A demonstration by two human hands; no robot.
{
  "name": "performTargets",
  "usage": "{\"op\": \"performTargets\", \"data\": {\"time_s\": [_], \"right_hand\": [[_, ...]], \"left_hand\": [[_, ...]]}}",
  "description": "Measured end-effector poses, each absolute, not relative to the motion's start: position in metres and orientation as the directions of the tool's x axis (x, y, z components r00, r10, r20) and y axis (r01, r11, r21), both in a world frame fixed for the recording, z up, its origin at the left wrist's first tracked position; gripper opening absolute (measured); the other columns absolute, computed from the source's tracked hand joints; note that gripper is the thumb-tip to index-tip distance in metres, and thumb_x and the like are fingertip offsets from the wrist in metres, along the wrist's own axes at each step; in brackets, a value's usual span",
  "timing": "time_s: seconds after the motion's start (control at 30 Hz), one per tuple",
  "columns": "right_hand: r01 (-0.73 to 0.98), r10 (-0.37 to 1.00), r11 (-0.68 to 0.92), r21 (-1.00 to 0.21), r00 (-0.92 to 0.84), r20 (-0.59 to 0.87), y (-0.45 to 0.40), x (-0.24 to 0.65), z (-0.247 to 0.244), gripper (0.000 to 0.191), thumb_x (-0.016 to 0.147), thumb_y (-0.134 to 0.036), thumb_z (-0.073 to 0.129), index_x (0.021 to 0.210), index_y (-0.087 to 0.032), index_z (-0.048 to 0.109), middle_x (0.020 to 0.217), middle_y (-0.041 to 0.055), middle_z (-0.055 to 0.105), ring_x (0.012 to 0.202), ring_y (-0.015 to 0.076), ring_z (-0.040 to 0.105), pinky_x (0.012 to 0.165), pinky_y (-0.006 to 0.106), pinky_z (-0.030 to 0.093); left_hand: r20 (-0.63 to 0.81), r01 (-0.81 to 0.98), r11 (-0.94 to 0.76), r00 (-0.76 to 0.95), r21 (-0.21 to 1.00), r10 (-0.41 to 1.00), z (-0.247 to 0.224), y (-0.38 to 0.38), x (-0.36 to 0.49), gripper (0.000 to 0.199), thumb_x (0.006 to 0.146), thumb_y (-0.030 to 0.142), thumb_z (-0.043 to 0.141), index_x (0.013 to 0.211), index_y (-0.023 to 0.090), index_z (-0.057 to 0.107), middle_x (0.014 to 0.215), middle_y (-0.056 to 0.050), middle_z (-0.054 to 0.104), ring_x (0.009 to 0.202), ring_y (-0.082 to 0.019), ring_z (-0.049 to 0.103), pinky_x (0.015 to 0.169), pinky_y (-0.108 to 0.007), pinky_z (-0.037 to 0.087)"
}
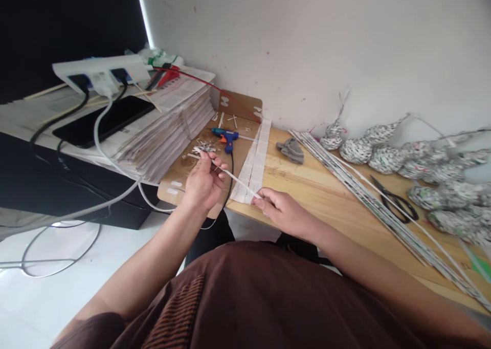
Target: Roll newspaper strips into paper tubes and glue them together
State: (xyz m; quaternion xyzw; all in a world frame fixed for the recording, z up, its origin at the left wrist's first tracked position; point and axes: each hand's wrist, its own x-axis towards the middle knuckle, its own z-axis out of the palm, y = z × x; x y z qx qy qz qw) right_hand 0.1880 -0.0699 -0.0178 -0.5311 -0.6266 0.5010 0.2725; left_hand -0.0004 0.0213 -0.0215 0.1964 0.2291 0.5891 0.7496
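A thin white rolled paper stick (pixel 240 181) stretches between my two hands above the table's front edge. My left hand (pixel 206 181), palm turned up, pinches it near its far end. The fingers of my right hand (pixel 276 208) are closed on the other end. Just beyond my left hand, a blue hot glue gun (pixel 226 138) lies on a piece of cardboard (pixel 215 121) among white paper scraps (pixel 207 147). Between the cardboard and the bare wood lie flat printed paper strips (pixel 258 157).
Stacked newspaper (pixel 180 118) at left carries a phone (pixel 105 120) and a power strip (pixel 102 72) with trailing cables. To the right are a grey cloth (pixel 291 149), long paper sticks (pixel 353 193), black scissors (pixel 397 200) and several woven paper pieces (pixel 387 157) by the wall.
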Motion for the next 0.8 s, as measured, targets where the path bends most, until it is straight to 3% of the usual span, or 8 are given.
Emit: {"op": "performTargets", "data": {"time_s": [0.07,0.1,0.17,0.23,0.4,0.57,0.7,0.8], "right_hand": [[0.475,0.972,-0.007,-0.88,-0.202,-0.117,-0.071,0.19,-0.019,0.032,0.09,-0.049,0.046,0.085,-0.019,0.055,0.064,-0.0014,0.044,0.057,0.011,0.041,0.052,0.023,0.03],[0.43,0.961,-0.052,-0.901,-0.223,-0.163,-0.071,0.191,-0.02,0.033,0.092,-0.049,0.042,0.085,-0.019,0.054,0.06,-0.0026,0.041,0.053,0.0106,0.039,0.051,0.023,0.03],[0.23,0.866,-0.254,-0.94,-0.378,-0.326,-0.071,0.193,-0.024,0.037,0.096,-0.048,0.031,0.088,-0.019,0.053,0.053,-0.0067,0.029,0.042,0.0093,0.028,0.044,0.023,0.026],[0.074,0.765,-0.419,-0.905,-0.507,-0.396,-0.072,0.195,-0.027,0.038,0.096,-0.048,0.028,0.091,-0.019,0.052,0.05,-0.009,0.021,0.038,0.0085,0.022,0.04,0.022,0.022],[0.108,0.887,-0.304,-0.947,-0.332,-0.323,-0.078,0.2,-0.028,0.032,0.091,-0.047,0.049,0.084,-0.017,0.056,0.056,-0.0054,0.04,0.045,0.0063,0.034,0.044,0.019,0.026],[-0.069,0.699,-0.524,-0.849,-0.605,-0.382,-0.081,0.207,-0.029,0.043,0.095,-0.053,0.032,0.083,-0.018,0.054,0.045,-0.0102,0.022,0.036,0.0078,0.023,0.037,0.02,0.021],[0.134,0.852,-0.308,-0.942,-0.402,-0.335,-0.079,0.203,-0.028,0.041,0.093,-0.052,0.039,0.096,-0.016,0.057,0.056,-0.0057,0.04,0.043,0.0073,0.036,0.044,0.021,0.028],[0.23,0.931,-0.189,-0.955,-0.267,-0.249,-0.077,0.198,-0.026,0.031,0.091,-0.047,0.048,0.089,-0.018,0.056,0.064,-0.0032,0.046,0.051,0.0071,0.039,0.049,0.02,0.03]], "left_hand": [[-0.116,-0.785,0.234,0.205,0.573,0.972,-0.023,0.022,-0.001,0.022,0.089,0.037,0.052,0.079,0.017,0.054,0.067,0.001,0.051,0.061,-0.009,0.058,0.048,-0.015,0.044],[-0.119,-0.786,0.242,0.213,0.569,0.97,-0.023,0.023,-0.001,0.022,0.089,0.037,0.051,0.079,0.017,0.053,0.066,0.002,0.05,0.06,-0.008,0.057,0.048,-0.014,0.044],[-0.113,-0.795,0.259,0.236,0.548,0.965,-0.023,0.023,-0.001,0.023,0.091,0.034,0.049,0.077,0.017,0.052,0.064,0.003,0.048,0.058,-0.007,0.055,0.047,-0.014,0.042],[-0.098,-0.803,0.265,0.253,0.533,0.963,-0.023,0.023,-0.001,0.023,0.093,0.032,0.045,0.077,0.016,0.051,0.064,0.003,0.047,0.056,-0.006,0.054,0.047,-0.013,0.041],[-0.092,-0.802,0.234,0.22,0.549,0.971,-0.023,0.028,-0.006,0.025,0.093,0.036,0.044,0.079,0.017,0.052,0.065,0.002,0.048,0.058,-0.007,0.055,0.047,-0.014,0.042],[-0.112,-0.803,0.273,0.253,0.53,0.961,-0.024,0.029,-0.009,0.027,0.094,0.035,0.041,0.078,0.016,0.052,0.064,0.002,0.048,0.056,-0.006,0.054,0.043,-0.012,0.039],[-0.112,-0.797,0.234,0.207,0.556,0.972,-0.023,0.027,-0.006,0.028,0.093,0.037,0.043,0.078,0.016,0.054,0.065,0.001,0.049,0.058,-0.007,0.055,0.046,-0.014,0.041],[-0.128,-0.778,0.235,0.198,0.583,0.972,-0.022,0.024,-0.004,0.026,0.091,0.038,0.047,0.078,0.016,0.054,0.065,0.001,0.05,0.058,-0.008,0.056,0.046,-0.014,0.042]]}}
